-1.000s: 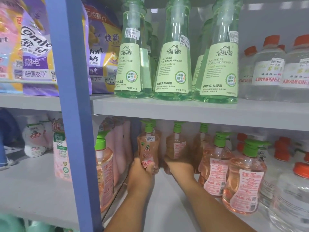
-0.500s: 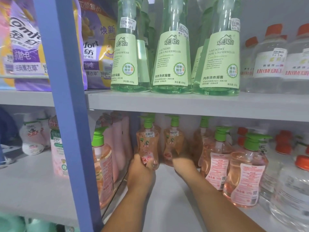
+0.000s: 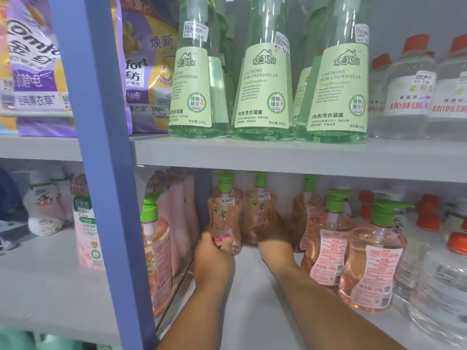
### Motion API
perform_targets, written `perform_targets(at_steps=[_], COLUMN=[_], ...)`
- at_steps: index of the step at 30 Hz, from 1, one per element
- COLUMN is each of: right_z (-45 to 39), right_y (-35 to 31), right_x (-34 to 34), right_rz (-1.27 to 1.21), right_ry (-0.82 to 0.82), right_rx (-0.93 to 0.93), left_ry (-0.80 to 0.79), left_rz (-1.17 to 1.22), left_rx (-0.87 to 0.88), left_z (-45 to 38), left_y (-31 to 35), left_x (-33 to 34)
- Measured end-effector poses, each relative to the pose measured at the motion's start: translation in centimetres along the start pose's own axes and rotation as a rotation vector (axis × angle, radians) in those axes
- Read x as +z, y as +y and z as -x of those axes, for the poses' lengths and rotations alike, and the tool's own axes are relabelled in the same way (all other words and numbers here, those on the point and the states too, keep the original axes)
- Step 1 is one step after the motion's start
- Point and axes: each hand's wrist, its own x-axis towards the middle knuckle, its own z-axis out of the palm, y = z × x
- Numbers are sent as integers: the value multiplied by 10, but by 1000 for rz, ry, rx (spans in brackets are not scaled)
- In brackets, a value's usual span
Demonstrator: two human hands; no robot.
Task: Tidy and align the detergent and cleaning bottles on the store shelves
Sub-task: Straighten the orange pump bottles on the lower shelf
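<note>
Both hands are inside the lower shelf (image 3: 252, 286) bay, to the right of the blue upright (image 3: 101, 173). The left hand (image 3: 213, 258) grips the lower body of a peach pump bottle (image 3: 225, 218), fingers curled round its base; that bottle stands toward the back left of the bay, label facing out, leaning slightly. The right hand (image 3: 274, 238) is wrapped round the waist of a second pump bottle (image 3: 257, 213) just beside the first; its fingertips are hidden behind the bottle, but the curl of the hand indicates a hold. Two further peach bottles (image 3: 328, 248) stand forward and to the right, labels turned away, evidently not yet aligned. On the upper shelf (image 3: 278, 157) a row of green laundry bottles (image 3: 262, 92) sits in order, with clear red-capped bottles (image 3: 409, 89) at right and purple softener bags (image 3: 146, 72) at left. Assessment: the peach bottles appear full, so moderately heavy and bottom-weighted; the plastic looks smooth and rigid, likely slick under a glossy label. The narrowed waist offers the surest purchase. The green pump heads are judged poor lifting points, liable to turn or depress. Sliding on the base seems safer than lifting under the low shelf overhead, and neighbours stand close enough to be knocked.
</note>
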Motion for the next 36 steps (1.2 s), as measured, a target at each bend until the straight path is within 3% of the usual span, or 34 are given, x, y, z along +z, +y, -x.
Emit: perform_targets(at_steps=[5,9,12,14,17,19,22,25,27,29,31,34,36], right_z=[3,47,103,143,173,169,159,147,141,140,140,136,132], right_y=[-4,-10,-10,3,31,45,46,44,41,40,39,30,22], right_x=[0,-36,-98,-144,-193,-202,-194,-187,-183,-175,-167,-157,-151], right_rz=[36,-1,-156,-335,-300,-189,31,104,125,21,-178,-270,-247], right_ry=[-9,-7,89,293,570,510,307,309,323,280,137,-145,-207], right_rx=[11,3,-70,-126,-139,-60,-16,13,42,35,-11,-75,-95], left_ry=[-25,-6,185,49,-417,-547,-598,-542,-443,-343,-187,88,124], left_rz=[44,-61,-133,-46,141,136,173,191,81,-5,-107,-259,-216], left_rx=[-25,-32,226,400,293,278,227,242,281,297,315,336,365], left_z=[2,8,29,50,82,94,103,107,108,109,111,113,112], left_y=[0,9,22,34,57,64,64,59,54,45,35,27,20], left_x=[-1,-4,0,13,46,72,92,87,72,50,27,-2,-16])
